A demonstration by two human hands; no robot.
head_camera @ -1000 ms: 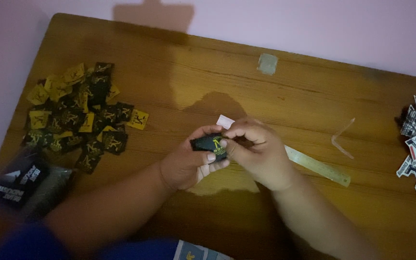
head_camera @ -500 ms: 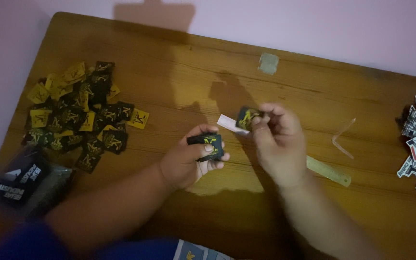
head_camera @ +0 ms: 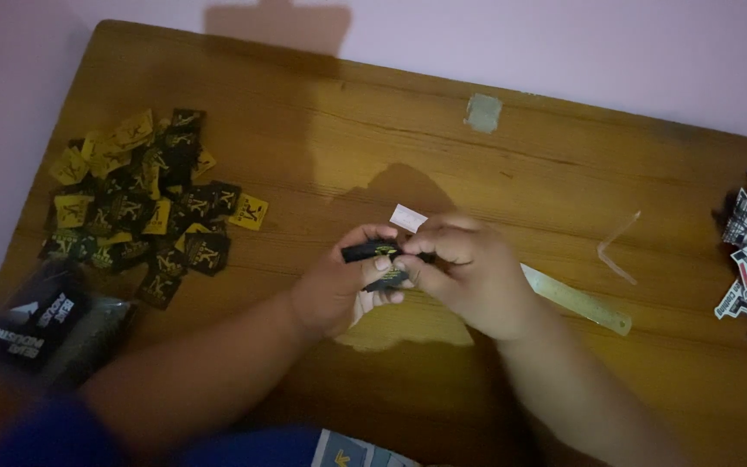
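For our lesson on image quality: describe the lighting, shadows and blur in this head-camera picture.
Head view: dim, warm light; a head-shaped shadow falls across the table top edge and wall; left hand and right hand holding black labels look slightly soft; the dark packet at lower left is blurred.

Right hand (head_camera: 469, 277), apart and lifted half a second ago with one black label, has rejoined the left hand (head_camera: 339, 290) at the small black label stack (head_camera: 378, 255).
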